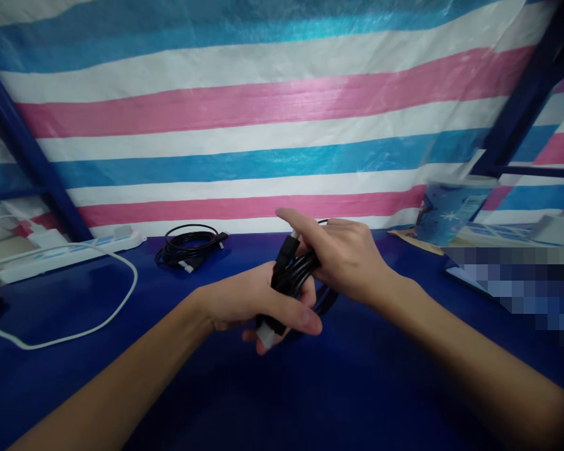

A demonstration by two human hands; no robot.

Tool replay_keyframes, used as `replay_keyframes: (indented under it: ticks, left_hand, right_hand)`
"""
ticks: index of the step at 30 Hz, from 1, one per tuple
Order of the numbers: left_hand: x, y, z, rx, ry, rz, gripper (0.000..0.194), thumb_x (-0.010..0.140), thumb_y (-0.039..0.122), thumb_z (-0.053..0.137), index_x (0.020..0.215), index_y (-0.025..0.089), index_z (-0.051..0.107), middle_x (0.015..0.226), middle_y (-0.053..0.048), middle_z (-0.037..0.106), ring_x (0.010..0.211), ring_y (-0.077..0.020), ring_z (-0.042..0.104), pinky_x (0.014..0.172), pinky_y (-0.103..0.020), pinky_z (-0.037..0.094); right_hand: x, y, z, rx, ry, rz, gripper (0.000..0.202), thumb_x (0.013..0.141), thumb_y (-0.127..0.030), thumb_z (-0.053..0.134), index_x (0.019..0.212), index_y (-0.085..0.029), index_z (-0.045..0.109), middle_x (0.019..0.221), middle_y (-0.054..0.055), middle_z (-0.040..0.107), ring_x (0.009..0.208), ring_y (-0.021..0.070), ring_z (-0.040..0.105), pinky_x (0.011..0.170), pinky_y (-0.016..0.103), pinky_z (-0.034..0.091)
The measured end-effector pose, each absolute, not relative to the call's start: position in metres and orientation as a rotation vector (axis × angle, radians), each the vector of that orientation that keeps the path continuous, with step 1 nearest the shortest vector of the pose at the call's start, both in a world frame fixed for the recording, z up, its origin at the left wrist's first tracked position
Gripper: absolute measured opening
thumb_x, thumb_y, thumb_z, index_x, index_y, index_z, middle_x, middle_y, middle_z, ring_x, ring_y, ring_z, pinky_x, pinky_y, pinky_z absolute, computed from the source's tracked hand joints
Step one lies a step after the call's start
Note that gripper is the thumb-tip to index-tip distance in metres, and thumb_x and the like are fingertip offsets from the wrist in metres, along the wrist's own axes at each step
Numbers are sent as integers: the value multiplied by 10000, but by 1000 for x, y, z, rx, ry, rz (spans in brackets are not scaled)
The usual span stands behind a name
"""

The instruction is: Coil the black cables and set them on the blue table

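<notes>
A bundle of black cable [294, 275] is held between my two hands, above the blue table. My left hand [258, 297] is closed around its lower part, thumb across the front, with a pale connector end sticking out below. At the bundle's upper right, my right hand [345, 254] is closed on the cable, its index finger stretched over a black plug at the top. Some loops hang behind the hands on the right. Another coiled black cable [190, 245] with its plugs lies on the table behind and left of my hands.
A white power strip [70, 254] and a looping white cable [134, 282] lie on the blue table [169, 388] at left. At right stand a blue cup [451, 210] and a partly blurred flat device [470, 279]. A striped sheet [263, 113] hangs behind.
</notes>
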State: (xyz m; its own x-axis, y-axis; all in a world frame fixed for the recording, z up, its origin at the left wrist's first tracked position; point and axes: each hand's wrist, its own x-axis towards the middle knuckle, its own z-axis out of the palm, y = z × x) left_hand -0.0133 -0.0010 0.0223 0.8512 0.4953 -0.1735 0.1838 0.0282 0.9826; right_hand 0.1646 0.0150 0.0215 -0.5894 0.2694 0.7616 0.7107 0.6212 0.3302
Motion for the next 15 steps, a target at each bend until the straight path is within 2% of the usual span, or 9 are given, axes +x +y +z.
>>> replay_keyframes:
  ticks: [2,3,7,9,11,13,15]
  left_hand:
    - [-14,-2,26,1594,660,303,257,681,291,697,723,181,468,433,77,521,313,-67,428,298,-146,277]
    - [-15,-2,26,1628,682,316,222,709,265,666,723,182,460,443,74,526,335,-66,444,324,-147,304]
    - [-17,-1,27,1850,802,379,187,792,264,577,726,187,421,535,43,569,502,-98,555,503,-195,432]
    - [-15,5,33,2031,897,438,161,817,324,548,790,189,466,574,38,559,504,-111,538,507,-219,425]
    - [-7,21,44,2310,974,496,191,833,359,519,932,197,524,687,5,608,567,-145,564,557,-257,442]
    - [9,46,54,2657,1026,567,281,834,322,507,1090,210,537,929,-54,661,808,-218,615,722,-315,463]
    - [32,77,56,2920,1063,585,367,832,242,475,1197,215,508,1171,-87,616,1068,-283,554,897,-377,408]
  right_hand:
    - [164,16,23,-865,-2189,-549,674,682,-52,471,1349,-137,417,644,-6,665,505,160,560,496,254,354]
    - [164,16,24,-901,-2217,-375,678,667,-40,473,1336,-139,430,671,-3,672,539,157,577,512,246,370]
    - [168,16,36,-959,-2377,168,374,696,-28,479,1001,-172,640,779,5,695,655,135,615,584,221,413]
    - [178,23,45,-1015,-2411,168,268,705,-56,509,894,-173,659,791,13,696,661,144,614,580,229,416]
    - [193,38,54,-1000,-2422,-17,262,694,-64,520,891,-164,661,823,40,691,719,177,617,628,263,436]
    - [213,60,59,-898,-2420,-255,281,700,-58,499,917,-139,657,941,97,672,885,231,604,771,334,447]
    - [235,84,55,-920,-2341,-398,288,723,-57,476,946,-111,650,1094,159,617,1077,287,532,907,415,400]
